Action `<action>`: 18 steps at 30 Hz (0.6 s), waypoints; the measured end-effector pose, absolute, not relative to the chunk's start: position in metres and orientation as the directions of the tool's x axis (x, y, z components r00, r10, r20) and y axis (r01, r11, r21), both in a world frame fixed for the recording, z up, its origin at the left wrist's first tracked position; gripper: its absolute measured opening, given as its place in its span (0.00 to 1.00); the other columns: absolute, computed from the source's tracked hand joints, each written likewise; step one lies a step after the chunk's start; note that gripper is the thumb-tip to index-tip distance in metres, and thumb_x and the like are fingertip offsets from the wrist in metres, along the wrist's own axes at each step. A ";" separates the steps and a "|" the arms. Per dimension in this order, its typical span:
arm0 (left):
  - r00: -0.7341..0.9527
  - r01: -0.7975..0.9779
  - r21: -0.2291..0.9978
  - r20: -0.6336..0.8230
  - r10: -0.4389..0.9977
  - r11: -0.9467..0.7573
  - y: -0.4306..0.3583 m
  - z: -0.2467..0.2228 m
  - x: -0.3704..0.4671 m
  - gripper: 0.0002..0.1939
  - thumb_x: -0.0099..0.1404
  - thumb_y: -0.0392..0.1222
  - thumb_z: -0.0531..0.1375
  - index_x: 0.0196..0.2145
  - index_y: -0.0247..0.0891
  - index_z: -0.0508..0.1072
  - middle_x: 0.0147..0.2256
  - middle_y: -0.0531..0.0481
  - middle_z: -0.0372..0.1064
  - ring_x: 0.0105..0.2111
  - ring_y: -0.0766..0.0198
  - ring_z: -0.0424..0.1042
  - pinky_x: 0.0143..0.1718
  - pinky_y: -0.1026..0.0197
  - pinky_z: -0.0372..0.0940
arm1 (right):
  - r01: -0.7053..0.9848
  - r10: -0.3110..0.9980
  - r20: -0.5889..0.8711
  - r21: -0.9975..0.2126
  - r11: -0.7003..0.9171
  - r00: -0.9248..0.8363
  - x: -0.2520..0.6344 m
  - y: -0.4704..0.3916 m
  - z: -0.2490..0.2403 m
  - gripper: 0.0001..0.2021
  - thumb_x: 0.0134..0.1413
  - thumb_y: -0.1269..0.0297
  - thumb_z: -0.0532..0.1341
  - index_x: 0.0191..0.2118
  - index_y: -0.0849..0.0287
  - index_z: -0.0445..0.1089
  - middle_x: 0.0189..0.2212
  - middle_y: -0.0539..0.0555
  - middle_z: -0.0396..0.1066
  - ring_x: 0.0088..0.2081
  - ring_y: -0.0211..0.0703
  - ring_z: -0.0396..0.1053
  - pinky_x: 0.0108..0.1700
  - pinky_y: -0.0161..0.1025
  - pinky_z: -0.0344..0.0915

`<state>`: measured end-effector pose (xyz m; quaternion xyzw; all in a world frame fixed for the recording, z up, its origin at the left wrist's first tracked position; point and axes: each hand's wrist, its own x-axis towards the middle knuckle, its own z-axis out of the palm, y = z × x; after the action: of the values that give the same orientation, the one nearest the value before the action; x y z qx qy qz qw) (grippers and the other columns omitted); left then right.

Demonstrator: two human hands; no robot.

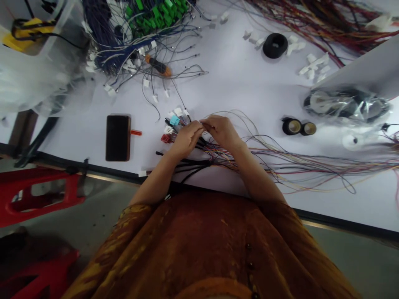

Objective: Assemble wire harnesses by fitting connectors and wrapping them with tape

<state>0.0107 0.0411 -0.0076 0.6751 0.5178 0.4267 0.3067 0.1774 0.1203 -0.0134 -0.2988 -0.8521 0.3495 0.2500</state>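
The left hand (187, 139) and the right hand (220, 131) meet at the fingertips, their fingers bent and drawn together. Whether either one grips a wire there cannot be told, since the spot between the tips is too small and partly covered. Beneath and just beside them lies the wire bundle (258, 155), its thin multicoloured strands running from under the hands to the right edge of the view. Close by the left hand, at the bundle's near end, sit a light blue connector (174, 120), a red connector (166, 138) and several white ones. Black sleeved wires (195, 163) pass under the left forearm, close to the front edge of the bench (233, 85).

Further left, a dark phone (117, 138) lies flat, with a small orange-red strip (136, 133) beside its right side. Beyond the hands, a screwdriver (158, 65) with an orange and black handle rests among loose wires, below a heap of green connectors (157, 14). To the right stand two small tape rolls (299, 127) side by side, near a clear plastic bag (349, 106); farther back lies a black ring (275, 45) between white connector pieces. Red stools (18, 176) stand at the lower left.
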 end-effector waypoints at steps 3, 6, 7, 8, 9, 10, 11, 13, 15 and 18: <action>0.112 0.425 0.862 0.252 0.961 -0.275 0.041 -0.008 0.012 0.22 0.73 0.60 0.51 0.34 0.41 0.71 0.31 0.46 0.68 0.33 0.59 0.67 0.38 0.57 0.62 | 0.299 0.690 0.250 -0.765 0.571 -0.679 0.175 0.124 -0.015 0.14 0.63 0.71 0.57 0.47 0.56 0.78 0.50 0.59 0.75 0.46 0.44 0.73 0.48 0.41 0.69; 0.140 0.435 0.855 0.246 0.959 -0.282 0.039 -0.008 0.012 0.20 0.74 0.56 0.51 0.33 0.40 0.70 0.30 0.47 0.69 0.33 0.59 0.67 0.38 0.58 0.63 | 0.252 0.644 0.187 -0.813 0.526 -0.742 0.175 0.129 -0.020 0.13 0.59 0.72 0.58 0.43 0.57 0.78 0.48 0.58 0.76 0.45 0.43 0.73 0.49 0.40 0.68; 0.144 0.436 0.855 0.242 0.960 -0.281 0.038 -0.007 0.012 0.19 0.74 0.54 0.51 0.32 0.40 0.70 0.30 0.48 0.69 0.32 0.60 0.67 0.37 0.58 0.63 | 0.247 0.620 0.145 -0.830 0.501 -0.771 0.175 0.131 -0.022 0.10 0.58 0.71 0.59 0.40 0.58 0.78 0.43 0.56 0.77 0.43 0.43 0.73 0.47 0.40 0.67; 0.143 0.432 0.859 0.236 0.961 -0.275 0.038 -0.007 0.012 0.18 0.74 0.52 0.51 0.32 0.40 0.71 0.28 0.49 0.68 0.31 0.61 0.67 0.37 0.59 0.63 | 0.242 0.600 0.107 -0.849 0.471 -0.793 0.176 0.133 -0.023 0.09 0.58 0.69 0.59 0.37 0.59 0.78 0.38 0.55 0.77 0.40 0.42 0.72 0.45 0.39 0.67; 0.135 0.426 0.865 0.230 0.964 -0.266 0.038 -0.007 0.011 0.16 0.74 0.50 0.52 0.33 0.40 0.71 0.27 0.50 0.68 0.29 0.62 0.67 0.36 0.59 0.63 | 0.231 0.585 0.078 -0.871 0.435 -0.807 0.178 0.134 -0.024 0.08 0.57 0.67 0.60 0.34 0.60 0.77 0.35 0.54 0.76 0.38 0.41 0.71 0.44 0.38 0.66; 0.123 0.421 0.870 0.225 0.966 -0.257 0.038 -0.008 0.011 0.15 0.74 0.48 0.52 0.34 0.40 0.72 0.27 0.50 0.69 0.29 0.62 0.68 0.36 0.59 0.63 | 0.211 0.577 0.058 -0.897 0.389 -0.815 0.179 0.136 -0.025 0.08 0.57 0.66 0.61 0.34 0.61 0.77 0.33 0.52 0.75 0.36 0.40 0.70 0.42 0.37 0.65; 0.108 0.419 0.873 0.226 0.968 -0.250 0.038 -0.008 0.011 0.14 0.74 0.47 0.53 0.35 0.40 0.74 0.28 0.50 0.70 0.29 0.62 0.69 0.36 0.60 0.63 | 0.185 0.566 0.039 -0.925 0.333 -0.823 0.181 0.137 -0.026 0.08 0.56 0.65 0.61 0.34 0.61 0.77 0.32 0.51 0.74 0.35 0.38 0.69 0.41 0.36 0.65; 0.088 0.426 0.866 0.247 0.965 -0.261 0.039 -0.009 0.009 0.14 0.74 0.47 0.53 0.37 0.40 0.75 0.31 0.49 0.73 0.32 0.62 0.71 0.38 0.60 0.64 | 0.147 0.533 -0.020 -0.969 0.198 -0.846 0.183 0.137 -0.028 0.08 0.54 0.63 0.62 0.34 0.62 0.76 0.28 0.49 0.71 0.31 0.35 0.66 0.36 0.34 0.62; 0.089 0.459 0.839 0.282 0.955 -0.291 0.040 -0.010 0.009 0.15 0.74 0.47 0.53 0.37 0.40 0.76 0.34 0.47 0.76 0.35 0.61 0.73 0.40 0.58 0.66 | 0.156 0.521 -0.094 -0.985 0.078 -0.848 0.183 0.136 -0.030 0.10 0.53 0.59 0.63 0.32 0.62 0.74 0.23 0.46 0.67 0.26 0.33 0.60 0.31 0.32 0.58; 0.040 0.553 0.761 0.383 0.923 -0.340 0.039 -0.010 0.009 0.14 0.74 0.47 0.55 0.36 0.41 0.78 0.34 0.46 0.77 0.40 0.57 0.74 0.48 0.53 0.66 | 0.166 0.685 -0.107 -0.986 0.022 -0.721 0.181 0.133 -0.034 0.14 0.55 0.54 0.64 0.29 0.62 0.74 0.20 0.45 0.64 0.24 0.31 0.57 0.28 0.32 0.55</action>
<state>0.0086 0.0393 -0.0100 0.6899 0.5349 0.4404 0.2098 0.1808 0.1328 -0.0336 -0.3111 -0.6841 0.6264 0.2069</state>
